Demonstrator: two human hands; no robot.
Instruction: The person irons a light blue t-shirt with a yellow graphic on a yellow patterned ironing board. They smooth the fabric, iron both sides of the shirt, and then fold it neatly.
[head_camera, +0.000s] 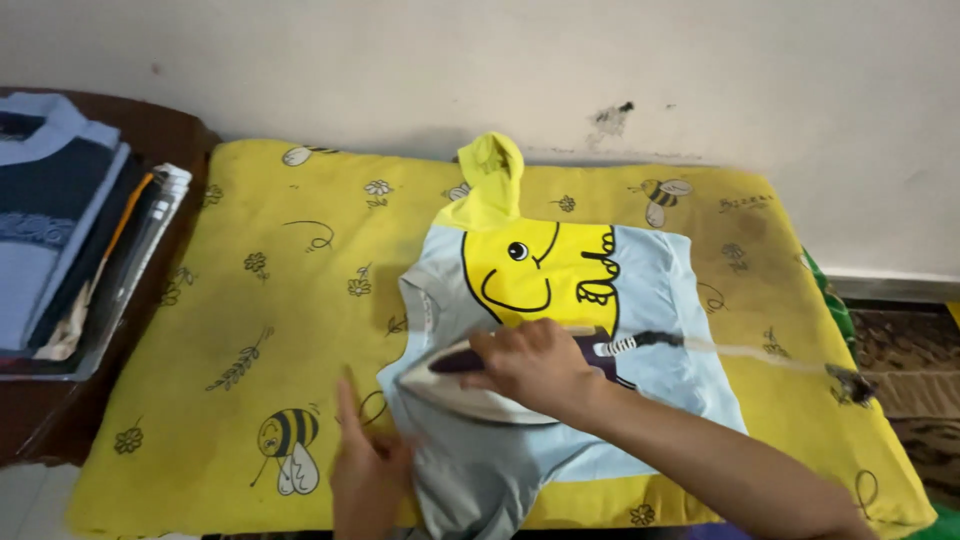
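Iron (470, 385) rests flat on the lower part of a pale blue child's shirt (560, 340), just below the shirt's yellow elephant print (535, 270), its pointed tip aimed toward the shirt's left sleeve. Right hand (535, 365) is curled tightly around the iron's dark handle, fingers wrapped over the top. Left hand (365, 470) lies spread and flat at the shirt's lower left edge, index finger stretched out, pressing the cloth against the yellow bee-patterned padded cover (250, 330) under the shirt. Iron's cord (740, 350) trails away past the shirt's right side. Folded clothes (60, 220) sit well left of the shirt.
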